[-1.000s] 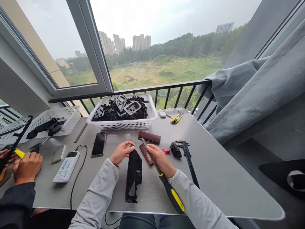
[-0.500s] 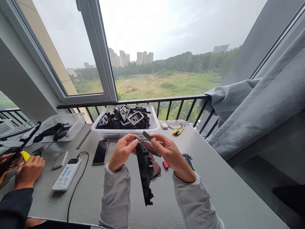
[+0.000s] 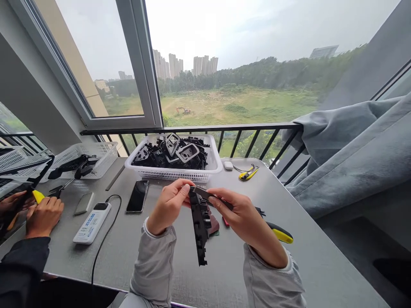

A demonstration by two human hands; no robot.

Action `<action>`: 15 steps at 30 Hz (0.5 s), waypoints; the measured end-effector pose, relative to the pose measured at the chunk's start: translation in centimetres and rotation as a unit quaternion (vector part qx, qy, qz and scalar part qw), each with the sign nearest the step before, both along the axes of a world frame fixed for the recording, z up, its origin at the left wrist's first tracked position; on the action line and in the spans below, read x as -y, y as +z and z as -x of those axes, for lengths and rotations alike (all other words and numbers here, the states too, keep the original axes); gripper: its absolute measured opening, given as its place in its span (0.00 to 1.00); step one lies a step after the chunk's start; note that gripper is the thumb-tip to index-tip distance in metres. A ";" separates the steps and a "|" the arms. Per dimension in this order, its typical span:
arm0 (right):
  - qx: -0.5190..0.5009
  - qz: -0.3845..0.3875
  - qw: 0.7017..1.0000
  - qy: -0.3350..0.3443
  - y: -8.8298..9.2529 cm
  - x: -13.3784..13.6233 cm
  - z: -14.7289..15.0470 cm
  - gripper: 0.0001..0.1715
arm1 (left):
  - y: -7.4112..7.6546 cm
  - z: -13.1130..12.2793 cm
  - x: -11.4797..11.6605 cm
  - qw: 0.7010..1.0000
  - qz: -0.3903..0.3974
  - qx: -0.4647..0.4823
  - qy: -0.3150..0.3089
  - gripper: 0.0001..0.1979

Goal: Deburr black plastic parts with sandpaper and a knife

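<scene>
My left hand pinches the upper end of a long black plastic part, which hangs down over the table with notched tabs along its edge. My right hand is closed round a flat file. The file's grey blade lies against or just over the top end of the part, close to my left thumb. Its black and yellow handle comes out past my right wrist. Behind the part, brown sandpaper is partly covered. A small red block lies beside my right hand.
A white basket of black parts and grey frames stands at the back. A phone, a white power bank with cable and a yellow cutter lie around. At left, a co-worker's hands hold a yellow-handled tool.
The file has swung down across the part's top end, and its handle now shows behind my right wrist. The part hangs more upright. My view has shifted slightly.
</scene>
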State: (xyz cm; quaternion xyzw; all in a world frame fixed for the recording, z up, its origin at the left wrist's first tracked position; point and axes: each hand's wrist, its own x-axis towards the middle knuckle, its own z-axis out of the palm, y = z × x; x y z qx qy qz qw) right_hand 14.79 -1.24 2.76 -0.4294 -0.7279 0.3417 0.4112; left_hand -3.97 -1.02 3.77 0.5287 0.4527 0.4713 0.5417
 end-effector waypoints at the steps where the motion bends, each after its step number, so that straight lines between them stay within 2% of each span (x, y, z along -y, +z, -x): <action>1: 0.001 -0.011 1.000 -0.001 0.0 0.1 0.0 0.13 | 0.0 -0.1 0.1 1.000 -0.002 -0.004 -0.001 0.20; 6: 0.034 -0.061 0.997 -0.016 0.0 0.3 0.1 0.13 | 0.0 -0.5 0.4 1.000 -0.012 -0.018 0.000 0.20; 15: 0.065 -0.089 0.994 -0.027 -0.3 0.3 -0.1 0.13 | 0.0 -0.5 0.0 1.000 -0.006 -0.010 0.005 0.18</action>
